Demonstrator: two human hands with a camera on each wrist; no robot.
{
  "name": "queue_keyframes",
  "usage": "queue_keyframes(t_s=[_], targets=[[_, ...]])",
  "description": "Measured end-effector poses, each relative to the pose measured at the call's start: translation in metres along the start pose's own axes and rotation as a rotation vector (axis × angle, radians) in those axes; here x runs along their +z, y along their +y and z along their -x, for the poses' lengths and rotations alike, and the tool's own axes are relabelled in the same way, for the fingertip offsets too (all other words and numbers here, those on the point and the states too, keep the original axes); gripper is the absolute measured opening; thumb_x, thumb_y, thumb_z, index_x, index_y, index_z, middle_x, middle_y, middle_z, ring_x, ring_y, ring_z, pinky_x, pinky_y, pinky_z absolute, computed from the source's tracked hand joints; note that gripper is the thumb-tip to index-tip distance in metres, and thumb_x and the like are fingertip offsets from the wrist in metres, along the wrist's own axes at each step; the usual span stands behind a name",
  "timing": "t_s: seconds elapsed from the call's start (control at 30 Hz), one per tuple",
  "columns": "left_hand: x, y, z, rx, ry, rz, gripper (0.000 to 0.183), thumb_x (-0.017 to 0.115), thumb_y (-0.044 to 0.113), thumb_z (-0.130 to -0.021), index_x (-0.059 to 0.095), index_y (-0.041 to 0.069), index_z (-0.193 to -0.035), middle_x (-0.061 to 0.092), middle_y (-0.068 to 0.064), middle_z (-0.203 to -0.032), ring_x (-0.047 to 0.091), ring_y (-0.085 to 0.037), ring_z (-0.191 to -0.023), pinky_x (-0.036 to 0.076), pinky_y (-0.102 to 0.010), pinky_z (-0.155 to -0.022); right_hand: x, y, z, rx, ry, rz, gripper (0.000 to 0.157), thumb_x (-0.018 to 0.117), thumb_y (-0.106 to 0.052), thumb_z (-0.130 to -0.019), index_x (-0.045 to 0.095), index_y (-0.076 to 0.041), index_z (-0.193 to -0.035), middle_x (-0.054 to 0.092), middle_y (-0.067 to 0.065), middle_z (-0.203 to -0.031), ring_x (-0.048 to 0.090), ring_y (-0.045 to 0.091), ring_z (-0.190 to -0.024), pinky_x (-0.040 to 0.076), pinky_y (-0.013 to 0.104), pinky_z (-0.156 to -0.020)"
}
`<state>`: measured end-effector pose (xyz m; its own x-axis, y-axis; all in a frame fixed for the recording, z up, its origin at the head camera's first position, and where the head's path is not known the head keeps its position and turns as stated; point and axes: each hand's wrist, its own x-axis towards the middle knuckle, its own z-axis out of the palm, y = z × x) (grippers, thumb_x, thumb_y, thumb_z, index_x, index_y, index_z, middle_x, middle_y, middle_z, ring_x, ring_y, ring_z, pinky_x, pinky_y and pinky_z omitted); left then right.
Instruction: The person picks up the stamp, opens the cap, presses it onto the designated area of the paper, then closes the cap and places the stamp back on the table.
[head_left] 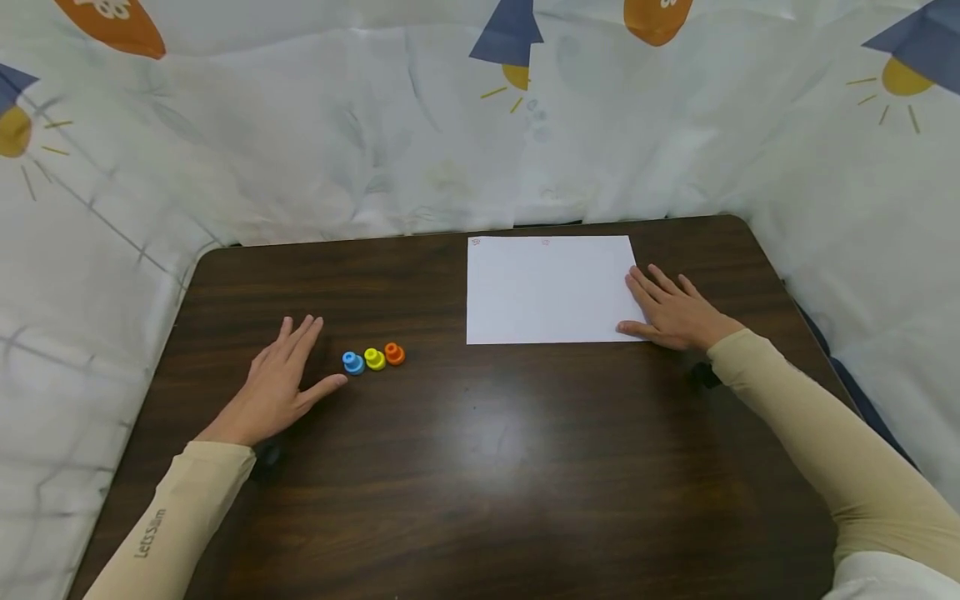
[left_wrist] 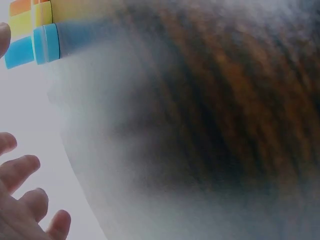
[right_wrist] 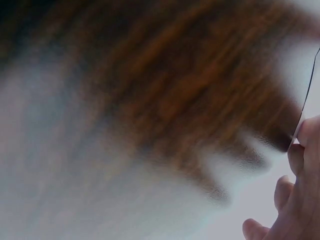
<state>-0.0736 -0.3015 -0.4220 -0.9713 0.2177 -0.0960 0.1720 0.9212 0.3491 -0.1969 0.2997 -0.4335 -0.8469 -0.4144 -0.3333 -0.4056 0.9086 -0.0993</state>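
Observation:
Three small stepped round pieces stand in a slanting row on the table: a blue piece (head_left: 353, 363), a yellow piece (head_left: 375, 359) and an orange piece (head_left: 394, 354). Just left of them is my left hand (head_left: 273, 385), fingers straight and thumb pointing toward the blue piece, holding nothing. The left wrist view shows the pieces at its top left, the blue one (left_wrist: 46, 44) nearest. On the right, a white sheet of paper (head_left: 551, 290) lies flat. My right hand (head_left: 671, 312) has its fingers spread over the paper's right edge.
The dark wood-grain table (head_left: 480, 467) has rounded far corners. Behind and beside it hangs a white sheet curtain (head_left: 300, 125) with printed lamps and orange shapes. Small red marks (head_left: 546, 242) show along the paper's far edge.

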Motion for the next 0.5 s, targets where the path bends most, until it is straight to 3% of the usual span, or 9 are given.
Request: queue_keyframes(t_s=[0.27, 0.37, 0.5], targets=[[-0.001, -0.0004, -0.0023, -0.036, -0.067, 0.089, 0.105, 0.066, 0.059, -0.095, 0.005, 0.015, -0.168, 0.014, -0.024, -0.173, 0.015, -0.051, -0.158, 0.024, -0.081, -0.115, 0.0001, -0.0013, 0.0025, -0.006, -0.001, -0.012, 0.098, 0.046, -0.068, -0.101, 0.008, -0.007, -0.166, 0.003, 0.015, -0.176, 0.002, 0.042, -0.163, 0.003, 0.074, -0.127], [0.0006, -0.0003, -0.0029, -0.034, -0.061, 0.097, 0.105, 0.07, 0.057, -0.094, 0.008, 0.016, -0.168, 0.023, -0.026, -0.17, 0.028, -0.052, -0.153, 0.032, -0.076, -0.115, 0.0002, -0.0023, 0.0035, -0.003, -0.004, -0.009, 0.097, 0.046, -0.068, -0.101, 0.007, -0.007, -0.166, 0.003, 0.014, -0.176, 0.001, 0.042, -0.163, 0.004, 0.074, -0.127], [0.0035, 0.0004, -0.003, 0.015, 0.0, 0.126, 0.098, 0.076, 0.046, -0.093, 0.02, 0.012, -0.166, 0.045, -0.026, -0.157, 0.051, -0.047, -0.137, 0.046, -0.068, -0.109, 0.0009, -0.004, 0.0043, 0.001, -0.012, -0.009, 0.098, 0.046, -0.068, -0.101, 0.007, -0.007, -0.166, 0.003, 0.015, -0.176, 0.001, 0.042, -0.163, 0.003, 0.074, -0.127]])
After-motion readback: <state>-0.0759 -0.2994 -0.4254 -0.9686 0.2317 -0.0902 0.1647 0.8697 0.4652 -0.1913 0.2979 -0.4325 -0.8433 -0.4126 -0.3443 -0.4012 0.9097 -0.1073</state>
